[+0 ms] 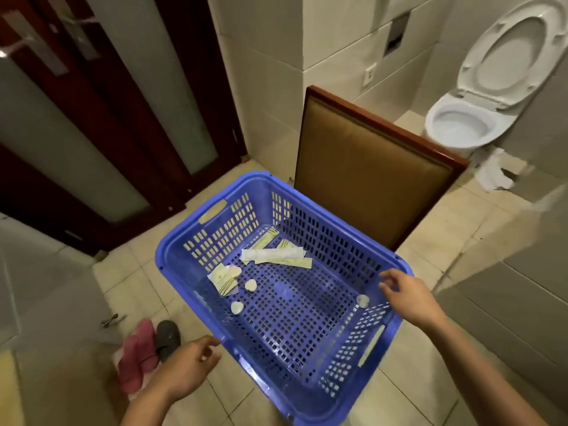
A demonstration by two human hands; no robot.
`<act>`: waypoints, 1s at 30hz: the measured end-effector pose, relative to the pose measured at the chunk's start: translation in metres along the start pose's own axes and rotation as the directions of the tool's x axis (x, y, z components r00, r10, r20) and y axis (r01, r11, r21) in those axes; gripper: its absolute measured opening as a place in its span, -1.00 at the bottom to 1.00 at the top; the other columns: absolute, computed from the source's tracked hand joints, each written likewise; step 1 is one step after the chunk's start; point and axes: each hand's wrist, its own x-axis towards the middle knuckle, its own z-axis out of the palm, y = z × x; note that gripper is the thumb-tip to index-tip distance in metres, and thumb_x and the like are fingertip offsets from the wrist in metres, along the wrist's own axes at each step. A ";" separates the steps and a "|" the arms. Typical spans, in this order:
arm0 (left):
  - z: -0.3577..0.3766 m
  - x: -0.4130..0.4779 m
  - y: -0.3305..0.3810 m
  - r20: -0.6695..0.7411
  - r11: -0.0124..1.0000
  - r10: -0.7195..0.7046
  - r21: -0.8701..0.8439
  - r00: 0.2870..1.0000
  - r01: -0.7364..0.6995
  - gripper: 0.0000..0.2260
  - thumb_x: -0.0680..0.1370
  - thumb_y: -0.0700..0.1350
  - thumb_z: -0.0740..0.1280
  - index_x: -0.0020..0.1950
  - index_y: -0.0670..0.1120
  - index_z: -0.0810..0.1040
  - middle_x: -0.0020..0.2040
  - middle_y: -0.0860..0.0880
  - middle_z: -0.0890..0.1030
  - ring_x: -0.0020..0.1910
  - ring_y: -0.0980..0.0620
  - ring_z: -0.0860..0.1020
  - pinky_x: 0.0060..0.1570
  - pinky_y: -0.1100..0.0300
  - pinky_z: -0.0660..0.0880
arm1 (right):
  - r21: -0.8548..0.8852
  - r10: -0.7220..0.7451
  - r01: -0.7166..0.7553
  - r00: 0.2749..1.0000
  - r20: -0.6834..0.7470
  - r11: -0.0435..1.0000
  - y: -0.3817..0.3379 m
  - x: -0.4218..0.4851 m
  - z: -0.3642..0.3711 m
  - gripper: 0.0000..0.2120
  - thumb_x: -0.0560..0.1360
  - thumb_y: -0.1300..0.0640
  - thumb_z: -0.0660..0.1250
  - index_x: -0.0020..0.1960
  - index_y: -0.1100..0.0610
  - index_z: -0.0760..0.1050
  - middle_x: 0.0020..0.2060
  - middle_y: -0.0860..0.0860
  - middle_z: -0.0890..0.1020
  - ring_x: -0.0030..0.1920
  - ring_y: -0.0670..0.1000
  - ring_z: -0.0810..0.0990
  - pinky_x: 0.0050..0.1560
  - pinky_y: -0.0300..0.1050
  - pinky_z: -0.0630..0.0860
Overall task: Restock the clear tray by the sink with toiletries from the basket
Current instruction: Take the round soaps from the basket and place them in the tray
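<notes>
A blue slotted plastic basket (181,256) stands in the middle of the view above the tiled floor. On its bottom lie long white and pale-green sachets (273,255), a flat packet (222,279) and three small round white pieces; another small round soap (363,300) lies by the right wall. My right hand (405,295) hovers over the basket's right rim, fingers loosely spread, holding nothing. Just off the basket's near left corner is my left hand (187,364), relaxed and empty. The clear tray and the sink are out of view.
A brown padded chair back (368,167) stands behind the basket. A toilet (467,124) with its lid up is at the far right, crumpled paper (498,173) beside it. Dark glass-panelled doors (92,118) fill the left. Pink and grey slippers (144,345) lie on the floor.
</notes>
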 end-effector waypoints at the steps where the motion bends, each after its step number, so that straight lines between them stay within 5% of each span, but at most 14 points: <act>1: 0.000 0.014 0.005 0.005 1.000 -0.010 -0.003 1.000 0.010 -0.69 0.60 0.02 0.20 0.32 0.00 0.43 0.08 0.05 0.57 0.08 0.11 0.53 0.00 0.37 0.38 | -0.013 0.003 -0.003 1.000 0.019 1.000 -0.002 0.017 0.001 -0.72 0.60 0.12 0.18 0.28 0.14 0.43 0.07 0.07 0.61 0.12 0.08 0.55 0.03 -0.11 0.43; 8: 0.007 0.089 0.039 0.060 0.998 -0.046 0.056 0.997 0.043 -0.66 0.62 0.00 0.17 0.37 -0.06 0.38 0.32 -0.06 0.47 0.24 -0.01 0.49 0.21 0.10 0.44 | -0.083 -0.087 0.106 0.974 0.208 0.991 -0.037 0.094 0.056 -0.75 0.61 0.15 0.16 0.26 0.15 0.43 0.01 0.14 0.61 -0.06 0.17 0.57 -0.04 0.11 0.51; 11: 0.013 0.132 0.045 -0.013 0.992 -0.125 -0.008 0.992 0.125 -0.65 0.62 -0.04 0.17 0.39 -0.07 0.35 0.29 -0.09 0.49 0.16 -0.07 0.53 0.10 0.04 0.49 | -0.136 -0.167 0.221 0.932 0.323 0.966 -0.057 0.128 0.106 -0.74 0.61 0.15 0.15 0.28 0.14 0.41 -0.27 0.03 0.51 -0.32 0.09 0.43 -0.31 0.00 0.37; 15: 0.035 0.211 0.053 -0.112 0.956 -0.290 -0.082 0.950 0.282 -0.62 0.61 -0.15 0.18 0.43 -0.13 0.25 0.36 -0.13 0.38 0.24 -0.14 0.45 0.14 -0.01 0.48 | -0.186 -0.206 0.312 0.877 0.435 0.932 -0.081 0.175 0.186 -0.65 0.65 0.12 0.07 0.42 0.10 0.28 -0.31 -0.01 0.48 -0.44 0.00 0.34 -0.46 -0.15 0.24; 18: 0.058 0.271 0.047 0.000 0.923 -0.351 0.167 0.936 0.346 -0.55 0.59 -0.20 0.23 0.45 -0.18 0.20 0.42 -0.16 0.28 0.38 -0.15 0.30 0.26 0.00 0.40 | -0.319 -0.249 0.420 0.852 0.460 0.850 -0.092 0.209 0.242 -0.61 0.64 0.17 0.09 0.46 0.11 0.20 0.14 0.13 0.52 -0.09 0.07 0.53 -0.17 -0.04 0.51; 21: 0.078 0.310 0.025 0.023 0.870 -0.459 0.216 0.888 0.444 -0.54 0.58 -0.19 0.26 0.44 -0.20 0.20 0.40 -0.16 0.28 0.38 -0.13 0.29 0.23 0.06 0.42 | -0.416 -0.264 0.495 0.826 0.498 0.763 -0.094 0.230 0.287 -0.58 0.61 0.21 0.12 0.45 0.11 0.18 0.37 0.14 0.35 0.32 0.17 0.36 0.25 0.03 0.41; 27: 0.121 0.327 -0.001 0.005 0.814 -0.562 0.184 0.827 0.551 -0.32 0.60 -0.07 0.20 0.50 -0.31 -0.15 0.51 -0.29 0.00 0.49 -0.22 0.09 0.43 0.04 0.17 | -0.443 -0.377 0.566 0.812 0.446 0.696 -0.082 0.240 0.328 -0.54 0.60 0.22 0.10 0.48 0.12 0.10 0.43 0.11 0.23 0.41 0.17 0.21 0.41 0.00 0.21; 30: 0.133 0.331 -0.005 0.023 0.788 -0.612 0.110 0.791 0.606 -0.31 0.63 -0.10 0.16 0.48 -0.33 -0.26 0.52 -0.31 -0.11 0.51 -0.24 0.03 0.46 0.04 0.08 | -0.425 -0.474 0.679 0.728 0.495 0.599 -0.086 0.249 0.339 -0.37 0.57 0.28 0.13 0.54 0.10 -0.09 0.53 0.07 -0.02 0.51 0.16 -0.01 0.50 0.10 0.02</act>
